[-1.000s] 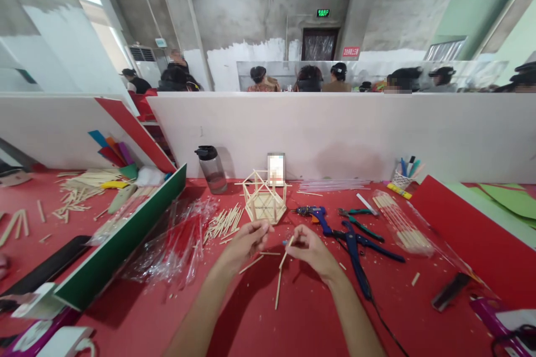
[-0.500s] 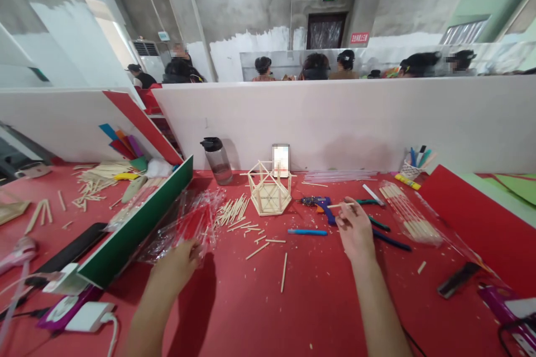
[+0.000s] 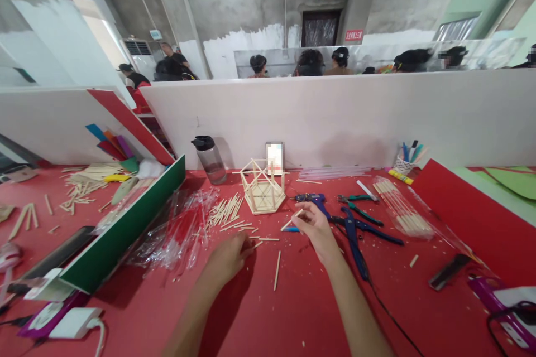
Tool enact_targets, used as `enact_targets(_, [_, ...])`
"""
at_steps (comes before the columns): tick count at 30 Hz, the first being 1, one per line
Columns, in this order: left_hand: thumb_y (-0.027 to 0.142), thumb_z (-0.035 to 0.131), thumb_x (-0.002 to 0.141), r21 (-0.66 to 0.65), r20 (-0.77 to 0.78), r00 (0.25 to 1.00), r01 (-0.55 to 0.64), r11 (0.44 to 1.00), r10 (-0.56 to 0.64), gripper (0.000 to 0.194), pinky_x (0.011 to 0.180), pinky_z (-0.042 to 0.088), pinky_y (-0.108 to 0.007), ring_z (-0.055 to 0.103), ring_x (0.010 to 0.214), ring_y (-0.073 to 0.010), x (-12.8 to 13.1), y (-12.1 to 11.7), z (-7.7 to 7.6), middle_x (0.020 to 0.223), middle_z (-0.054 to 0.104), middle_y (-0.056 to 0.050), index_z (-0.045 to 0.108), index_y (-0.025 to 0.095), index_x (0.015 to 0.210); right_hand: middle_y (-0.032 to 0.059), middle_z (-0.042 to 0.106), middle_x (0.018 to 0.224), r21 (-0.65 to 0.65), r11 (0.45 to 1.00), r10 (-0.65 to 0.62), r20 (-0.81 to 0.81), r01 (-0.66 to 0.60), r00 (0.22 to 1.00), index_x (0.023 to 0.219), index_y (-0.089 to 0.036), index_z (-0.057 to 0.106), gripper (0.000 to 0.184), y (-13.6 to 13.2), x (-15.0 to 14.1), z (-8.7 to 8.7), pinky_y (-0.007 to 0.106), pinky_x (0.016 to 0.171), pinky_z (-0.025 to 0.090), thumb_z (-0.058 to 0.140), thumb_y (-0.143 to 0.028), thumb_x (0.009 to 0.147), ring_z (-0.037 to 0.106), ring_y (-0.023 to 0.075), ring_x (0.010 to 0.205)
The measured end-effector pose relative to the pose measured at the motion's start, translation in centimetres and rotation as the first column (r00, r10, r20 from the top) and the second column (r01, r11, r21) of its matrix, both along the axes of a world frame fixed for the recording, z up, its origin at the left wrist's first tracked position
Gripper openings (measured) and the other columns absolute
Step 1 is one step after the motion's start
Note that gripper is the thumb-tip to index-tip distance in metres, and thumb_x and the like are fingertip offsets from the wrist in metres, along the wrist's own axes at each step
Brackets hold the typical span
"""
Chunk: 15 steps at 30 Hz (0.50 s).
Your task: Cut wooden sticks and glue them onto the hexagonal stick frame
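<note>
My right hand (image 3: 317, 230) pinches a short wooden stick (image 3: 292, 221) between thumb and fingers, over a blue pen (image 3: 291, 229) on the table. My left hand (image 3: 231, 255) is lowered to the red table with its fingers curled together at another small wooden stick (image 3: 258, 244); only that stick's end shows past the fingertips. Beyond both hands stands a six-sided frame (image 3: 263, 204) built of wooden sticks. A loose stick (image 3: 277, 270) lies between my forearms, and a pile of cut sticks (image 3: 226, 209) is left of the frame.
A blue glue gun (image 3: 312, 198), green-handled pliers (image 3: 364, 209) and a dark blue cutting tool (image 3: 355, 240) lie right of my right hand. Clear plastic wrapping (image 3: 167, 234) and a green divider (image 3: 134, 217) are at left. A water bottle (image 3: 210, 164) and a phone (image 3: 275, 158) stand behind.
My left hand has moved right, from beside the plastic wrapping to the small sticks. My right hand has come left and closer with its stick, away from the glue gun.
</note>
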<state>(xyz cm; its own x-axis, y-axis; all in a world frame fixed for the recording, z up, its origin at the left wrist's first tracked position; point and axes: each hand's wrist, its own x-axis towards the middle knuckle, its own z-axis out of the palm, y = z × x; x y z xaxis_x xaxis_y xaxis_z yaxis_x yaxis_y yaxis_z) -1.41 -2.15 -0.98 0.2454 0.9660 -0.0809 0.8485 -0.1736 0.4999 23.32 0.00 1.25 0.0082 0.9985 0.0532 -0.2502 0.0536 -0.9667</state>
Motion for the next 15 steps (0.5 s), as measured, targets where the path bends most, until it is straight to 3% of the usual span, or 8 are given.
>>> enact_targets(3, [0.023, 0.05, 0.092, 0.016, -0.018, 0.999, 0.035, 0.999, -0.035, 0.009, 0.071, 0.045, -0.03, 0.067, 0.085, -0.0236, -0.1, -0.4, 0.1, 0.093, 0.07, -0.008, 0.058, 0.02, 0.087, -0.0041, 0.061, 0.07, 0.003, 1.0, -0.003, 0.005, 0.003, 1.0, 0.099, -0.022, 0.063, 0.04, 0.2, 0.2, -0.2, 0.024, 0.052, 0.038, 0.081, -0.039, 0.068, 0.046, 0.0107, 0.057])
enact_targets(8, [0.022, 0.047, 0.098, 0.116, -0.025, 0.975, 0.221, 0.968, -0.219, 0.015, 0.083, 0.045, -0.028, 0.063, 0.096, -0.0199, 2.2, 0.8, 0.2, 0.106, 0.067, -0.008, 0.06, 0.02, 0.092, -0.0035, 0.062, 0.071, 0.002, 1.0, -0.006, 0.012, 0.006, 1.0, 0.1, -0.022, 0.063, 0.04, 0.4, 0.1, -0.6, 0.024, 0.052, 0.039, 0.081, -0.04, 0.068, 0.047, 0.0111, 0.057])
enact_targets(15, [0.024, 0.046, 0.101, 0.203, -0.224, 0.935, 0.32, 0.925, -0.274, 0.019, 0.084, 0.043, -0.036, 0.059, 0.089, -0.0244, 4.3, 1.5, -0.3, 0.094, 0.067, -0.009, 0.062, 0.018, 0.095, -0.0035, 0.061, 0.07, 0.02, 1.0, -0.003, 0.01, 0.003, 1.0, 0.099, -0.022, 0.063, 0.039, 0.2, 0.0, -0.4, 0.024, 0.052, 0.039, 0.081, -0.041, 0.07, 0.047, 0.0111, 0.057])
